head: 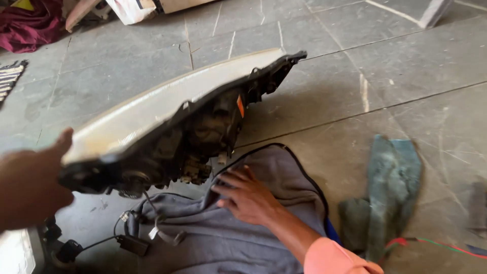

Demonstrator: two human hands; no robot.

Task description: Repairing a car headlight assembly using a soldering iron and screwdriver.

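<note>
A car headlight assembly [167, 122] is raised off the floor, its clear yellowed lens facing away and its black housing toward me. My left hand [30, 185] grips its near left end, thumb up against the lens edge. My right hand [246, 195], fingers spread, rests flat on a grey cloth [243, 233] spread on the floor beneath the headlight. Wires with black connectors [132, 243] hang from the housing onto the cloth.
A crumpled blue-green rag [388, 193] lies on the stone floor at the right, with red and green wires [436, 246] beside it. A maroon cloth [28, 25] and cardboard [127, 9] sit at the far top left. A striped mat edge [9, 78] shows at left.
</note>
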